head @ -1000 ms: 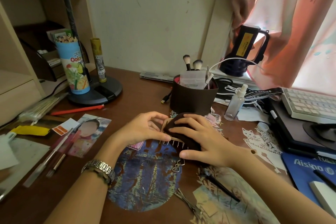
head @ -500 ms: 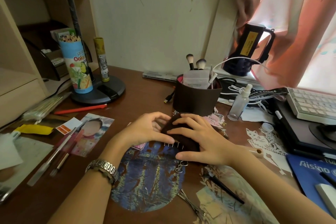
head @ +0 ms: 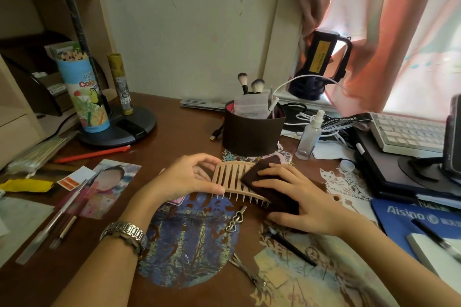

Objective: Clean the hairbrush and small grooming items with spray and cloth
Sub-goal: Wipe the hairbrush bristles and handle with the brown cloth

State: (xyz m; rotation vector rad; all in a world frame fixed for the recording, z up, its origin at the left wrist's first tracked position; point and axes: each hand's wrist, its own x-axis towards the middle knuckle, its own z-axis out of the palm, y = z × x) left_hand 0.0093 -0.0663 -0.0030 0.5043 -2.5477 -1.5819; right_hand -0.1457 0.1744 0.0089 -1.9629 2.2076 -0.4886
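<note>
Head view: the left hand (head: 185,177) is gripping the left end of the hairbrush (head: 230,178), thumb along the near edge and fingers curled over the far edge, holding it on the desk (head: 174,137) near the middle, just in front of the brown holder (head: 252,132). The right hand (head: 294,200) is pressing the cloth (head: 264,184) onto the brush's right end with fingers fairly straight on top and the thumb tucked beneath the near side. Compared with half a second ago, the cloth is sitting further right, so that most of the slotted back, previously covered, is now showing; the pins along the near edge are also plainer. Judgement: a wiping stroke is running toward the right end, and the brush is mid-clean, not finished. The spray bottle (head: 309,136) is standing untouched, to the right of the holder. A heart clip (head: 235,219) and hairpins (head: 249,274) are lying nearer the front edge, seemingly still awaiting cleaning.
</note>
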